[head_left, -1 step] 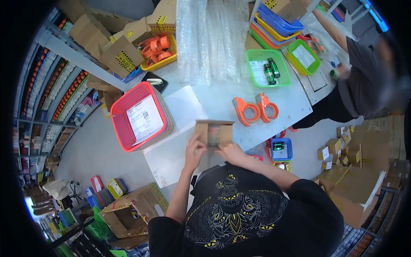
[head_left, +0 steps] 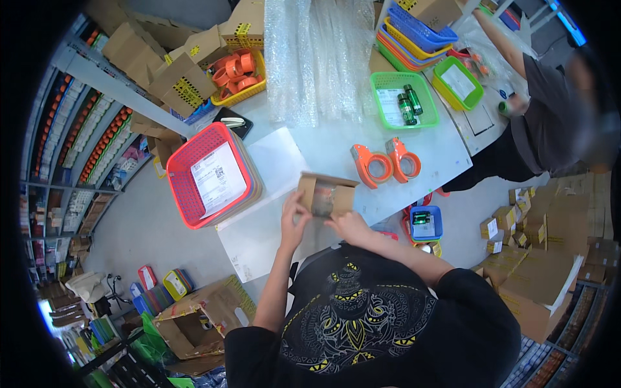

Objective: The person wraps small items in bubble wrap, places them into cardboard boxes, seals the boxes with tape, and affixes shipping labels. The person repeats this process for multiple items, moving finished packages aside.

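A small brown cardboard box [head_left: 343,196] with raised flaps is held at the near edge of the table, slightly tilted. Something see-through, perhaps plastic wrap, shows in its opening; what lies beneath I cannot make out. On the box's left side, my left hand [head_left: 295,223] grips the edge with bent fingers. My right hand [head_left: 350,227] holds the near right corner, its fingers partly hidden. Just beyond the box lie two orange tape dispensers [head_left: 371,167]. To the left, a stack of baskets has a red basket [head_left: 182,171] on top, with a printed sheet inside.
Bubble wrap [head_left: 317,64] covers the table's far middle. A green basket [head_left: 381,119] holds several dark green cylinders. At the far left, a yellow basket [head_left: 259,86] carries orange tape dispensers. Another person [head_left: 550,123] stands at the right. Cardboard boxes [head_left: 530,284] are piled at the lower right.
The box has shifted a little to the right and away from me and turned slightly clockwise, with both hands still on it.
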Tool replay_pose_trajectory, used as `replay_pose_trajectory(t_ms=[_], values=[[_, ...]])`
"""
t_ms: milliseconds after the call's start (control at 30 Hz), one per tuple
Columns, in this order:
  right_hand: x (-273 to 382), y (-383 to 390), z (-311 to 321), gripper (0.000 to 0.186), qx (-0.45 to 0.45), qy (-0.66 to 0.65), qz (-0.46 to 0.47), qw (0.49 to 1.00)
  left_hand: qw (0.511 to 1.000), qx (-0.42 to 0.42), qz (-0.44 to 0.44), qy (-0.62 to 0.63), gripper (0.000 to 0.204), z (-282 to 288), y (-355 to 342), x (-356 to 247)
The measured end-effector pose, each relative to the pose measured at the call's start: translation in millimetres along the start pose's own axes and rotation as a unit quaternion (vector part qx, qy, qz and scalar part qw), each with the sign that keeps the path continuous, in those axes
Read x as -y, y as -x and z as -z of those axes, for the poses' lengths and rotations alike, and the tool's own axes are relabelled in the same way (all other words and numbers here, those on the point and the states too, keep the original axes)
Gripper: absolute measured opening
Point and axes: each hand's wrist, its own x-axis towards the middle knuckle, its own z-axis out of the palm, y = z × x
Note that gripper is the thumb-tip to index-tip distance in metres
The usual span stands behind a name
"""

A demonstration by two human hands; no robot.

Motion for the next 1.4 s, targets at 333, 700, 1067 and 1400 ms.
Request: replay_pose_trajectory(t_ms=[333, 700, 1067, 1400], values=[[-5, -29, 28, 0.023, -0.093, -0.147, -0.038, 0.984, 0.972, -0.031, 0.059, 0.226, 0.032, -39, -66, 35], [-20, 11, 15, 0.019, -0.2, -0.158, -0.11, 0.961, 0.988, 0.139, -0.049, -0.046, 0.016, -20, -90, 42], [-47, -5, 81, 0.058, -0.23, -0.116, -0.069, 0.964, 0.983, -0.049, 0.097, 0.15, 0.037, -79, -61, 23], [-46, 9, -1, 0.077, -0.135, 0.028, -0.068, 0.988, 0.974, -0.07, 0.161, 0.144, 0.033, -83, -67, 16]])
